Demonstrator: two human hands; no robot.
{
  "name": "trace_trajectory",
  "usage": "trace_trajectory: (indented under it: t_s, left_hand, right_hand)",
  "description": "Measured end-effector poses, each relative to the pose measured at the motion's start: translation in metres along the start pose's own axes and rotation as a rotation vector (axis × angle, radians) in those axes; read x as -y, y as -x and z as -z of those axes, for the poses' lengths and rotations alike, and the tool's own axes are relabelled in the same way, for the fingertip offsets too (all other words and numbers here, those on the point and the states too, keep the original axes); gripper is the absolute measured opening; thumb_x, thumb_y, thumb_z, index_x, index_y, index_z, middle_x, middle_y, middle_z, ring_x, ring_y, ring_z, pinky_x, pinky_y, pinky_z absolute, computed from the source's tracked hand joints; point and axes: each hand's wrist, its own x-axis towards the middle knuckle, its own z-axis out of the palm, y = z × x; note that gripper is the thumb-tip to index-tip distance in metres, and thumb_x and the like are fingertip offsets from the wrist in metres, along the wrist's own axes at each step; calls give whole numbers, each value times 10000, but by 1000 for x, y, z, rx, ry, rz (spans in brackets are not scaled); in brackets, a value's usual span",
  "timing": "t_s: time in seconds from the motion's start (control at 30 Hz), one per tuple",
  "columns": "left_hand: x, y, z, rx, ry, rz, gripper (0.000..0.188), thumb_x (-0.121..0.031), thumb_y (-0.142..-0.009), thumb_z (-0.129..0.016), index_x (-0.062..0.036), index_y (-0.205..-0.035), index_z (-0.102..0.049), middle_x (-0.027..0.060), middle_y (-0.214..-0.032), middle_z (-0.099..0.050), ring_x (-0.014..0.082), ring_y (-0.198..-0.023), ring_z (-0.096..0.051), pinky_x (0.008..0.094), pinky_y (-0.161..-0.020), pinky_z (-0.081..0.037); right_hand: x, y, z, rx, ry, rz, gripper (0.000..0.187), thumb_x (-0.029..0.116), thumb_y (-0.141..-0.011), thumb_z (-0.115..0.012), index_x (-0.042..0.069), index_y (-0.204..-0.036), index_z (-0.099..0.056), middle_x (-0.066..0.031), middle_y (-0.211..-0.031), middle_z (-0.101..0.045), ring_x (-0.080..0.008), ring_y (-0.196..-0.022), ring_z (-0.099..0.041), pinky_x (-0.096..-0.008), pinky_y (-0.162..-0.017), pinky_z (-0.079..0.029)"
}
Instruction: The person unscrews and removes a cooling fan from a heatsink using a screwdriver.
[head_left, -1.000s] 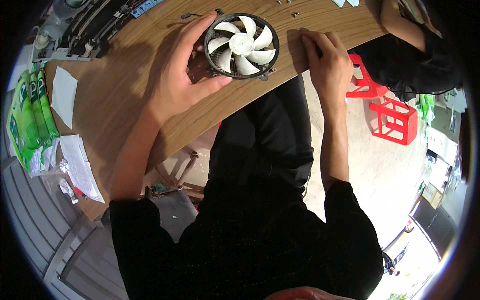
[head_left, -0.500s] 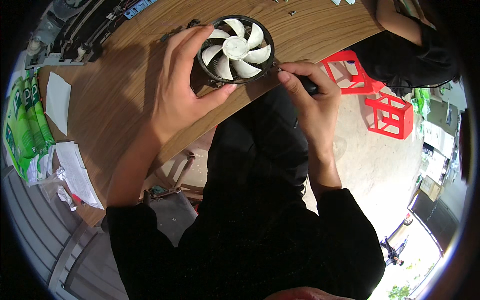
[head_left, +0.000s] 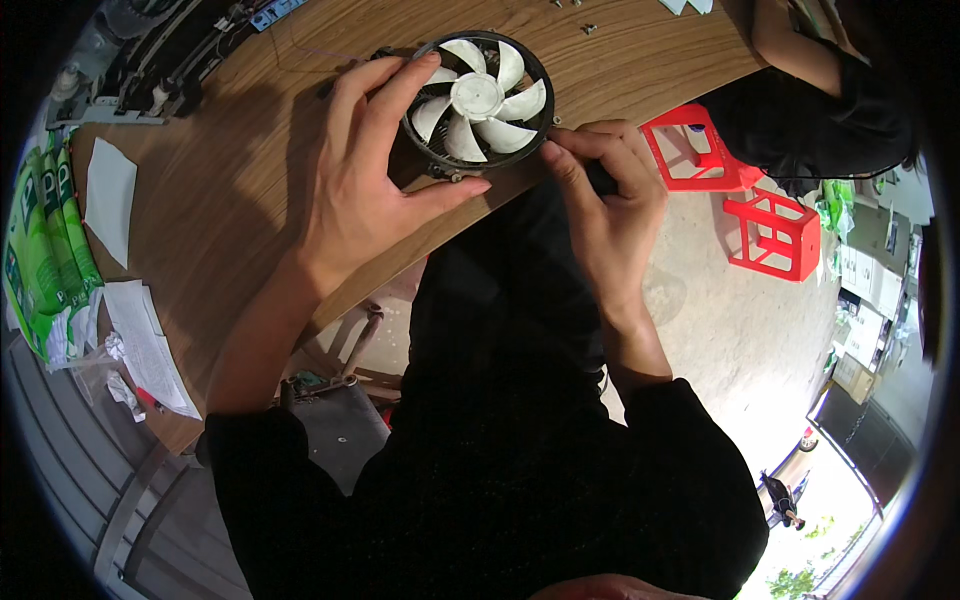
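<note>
A round cooling fan [head_left: 477, 97] with white blades in a black ring frame stands at the near edge of the wooden table. Around its left side curls my left hand [head_left: 365, 195], fingers on the top rim and thumb at the lower rim. My right hand [head_left: 615, 190] is closed at the fan's lower right, with thumb and forefinger pinched together by the rim. A black-handled screwdriver [head_left: 601, 180] lies in that hand, mostly hidden by the fingers; its tip cannot be made out.
Small screws [head_left: 589, 28] lie on the table [head_left: 250, 150] beyond the fan. Machine parts [head_left: 150, 70] fill the far left. Papers [head_left: 110, 200] and green packets [head_left: 45, 250] are at the left edge. Red stools [head_left: 775, 235] and another person's arm [head_left: 800, 45] are at right.
My right hand has shifted left and closer to the fan's rim, covering more of the screwdriver. The fan has moved slightly right in view with my left hand still on it.
</note>
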Motion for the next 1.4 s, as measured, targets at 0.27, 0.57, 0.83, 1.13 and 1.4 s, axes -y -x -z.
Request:
trace_trajectory:
  t_s: [0.27,0.57,0.83,1.13,1.4]
  left_hand:
    - [-2,3,-1,-1,88,57,923,-187,-633,-949,-93,-1458,-545,149,-1394,-530,345,-1260,-557,431,-1033,-485]
    - [0,0,-1,-4,14,-2,893,-313,-653,-963,-134,-1431,-563,123,-1348,-519,344,-1207,-584,443,-957,-549]
    - [1,0,-1,-1,6,-5,886,-334,-662,-958,-134,-1430,-563,123,-1351,-518,343,-1205,-584,444,-962,-548]
    - [1,1,-2,0,11,-12,883,-333,-666,-957,-139,-1431,-561,123,-1359,-514,342,-1213,-581,447,-970,-547]
    - [1,0,-2,-9,19,-5,879,-320,-673,-955,-141,-1436,-559,125,-1357,-518,346,-1220,-577,447,-970,-541]
  right_hand:
    - [16,-8,7,74,234,25,151,42,-792,-839,36,-912,-747,-90,-843,-680,-267,-726,-682,-349,-631,-516]
    - [6,-4,7,23,173,72,189,52,-787,-846,46,-937,-732,-89,-878,-698,-271,-765,-700,-342,-639,-534]
    - [-1,-1,5,17,311,302,202,31,-789,-825,73,-976,-764,-68,-875,-682,-256,-755,-694,-349,-647,-554]
    - [-1,2,9,26,433,371,186,31,-808,-794,98,-980,-767,-44,-861,-682,-225,-742,-690,-342,-609,-541]
    - [5,-4,12,90,394,360,176,23,-816,-778,102,-974,-768,-52,-844,-675,-251,-736,-691,-357,-619,-536]
